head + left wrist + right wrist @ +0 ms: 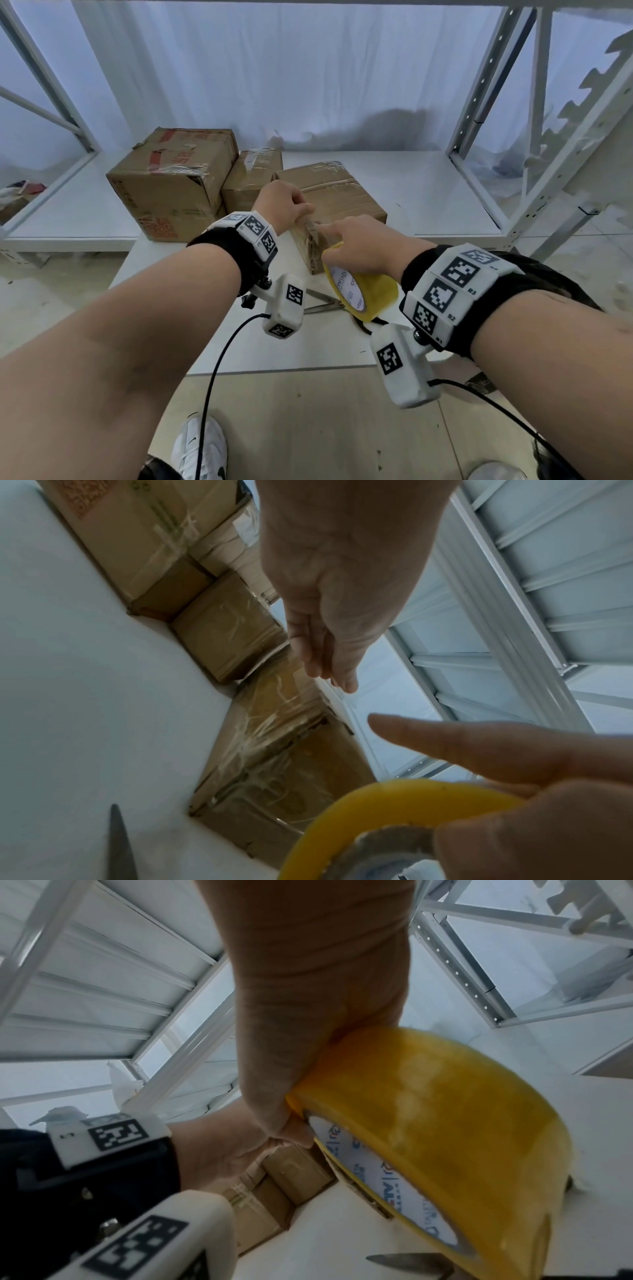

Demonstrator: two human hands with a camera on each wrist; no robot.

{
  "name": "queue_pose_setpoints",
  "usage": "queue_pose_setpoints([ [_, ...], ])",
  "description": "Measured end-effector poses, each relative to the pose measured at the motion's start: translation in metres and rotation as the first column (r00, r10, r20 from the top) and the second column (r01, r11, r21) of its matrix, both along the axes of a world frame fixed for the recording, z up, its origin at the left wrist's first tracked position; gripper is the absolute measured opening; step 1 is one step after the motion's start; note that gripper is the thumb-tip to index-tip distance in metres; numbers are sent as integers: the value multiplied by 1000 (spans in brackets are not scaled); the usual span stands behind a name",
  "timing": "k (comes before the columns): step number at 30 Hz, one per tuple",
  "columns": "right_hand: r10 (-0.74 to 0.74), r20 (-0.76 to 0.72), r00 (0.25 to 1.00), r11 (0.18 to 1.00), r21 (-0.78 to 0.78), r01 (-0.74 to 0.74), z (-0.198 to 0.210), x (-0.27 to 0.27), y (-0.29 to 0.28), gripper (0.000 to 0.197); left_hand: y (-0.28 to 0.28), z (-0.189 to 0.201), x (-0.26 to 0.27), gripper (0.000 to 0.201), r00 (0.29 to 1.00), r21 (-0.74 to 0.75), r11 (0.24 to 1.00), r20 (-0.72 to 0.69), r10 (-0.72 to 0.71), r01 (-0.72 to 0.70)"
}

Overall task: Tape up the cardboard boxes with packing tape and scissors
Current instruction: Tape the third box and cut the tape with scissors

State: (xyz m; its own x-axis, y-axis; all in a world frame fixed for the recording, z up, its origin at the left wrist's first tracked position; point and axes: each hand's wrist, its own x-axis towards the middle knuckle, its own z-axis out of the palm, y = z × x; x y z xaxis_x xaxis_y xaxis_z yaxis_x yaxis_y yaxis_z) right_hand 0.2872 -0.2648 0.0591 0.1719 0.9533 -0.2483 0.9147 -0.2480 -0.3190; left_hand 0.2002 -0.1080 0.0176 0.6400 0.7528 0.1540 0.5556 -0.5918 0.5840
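Note:
A small cardboard box (337, 202) stands on the white table (308, 346), its seams covered in clear tape. My left hand (304, 210) sits at the box's near top edge; its fingers and thumb (330, 679) pinch the tape's free end there. My right hand (346, 241) grips the yellow packing tape roll (361, 291) just in front of the box, with its index finger (445, 745) stretched toward the box corner. In the right wrist view the hand (294, 1123) wraps the roll (445, 1137). The scissors (322, 303) lie on the table under the roll.
A large box (171, 181) and a smaller taped box (251, 178) stand behind and to the left on the table. White metal shelving (479, 113) frames the right side, with another frame on the left. Wrist-camera cables hang below my arms.

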Motion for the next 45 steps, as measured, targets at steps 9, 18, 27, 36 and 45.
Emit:
queue_pose_setpoints([
  [9, -12, 33, 999, 1000, -26, 13, -9, -3, 11, 51, 1, -9, 1, 12, 1000, -6, 1000, -1, 25, -25],
  [18, -10, 29, 1000, 1000, -25, 11, -18, -3, 11, 55, -14, -21, 3, 16, 996, 52, 995, -21, 82, -81],
  [27, -17, -59, 998, 1000, 24, 18, -22, 0, 5, 64, -6, -11, -16, 26, 990, 227, 964, -30, -137, 140],
  [36, -13, -69, 998, 999, 48, 16, -32, 0, -5, 56, -19, -34, -25, 51, 867, 92, 932, -409, -285, 350],
  [45, -53, -140, 989, 996, 66, 63, -48, 0, -7, 59, -27, -56, -12, 61, 927, -24, 976, -308, -214, 217],
])
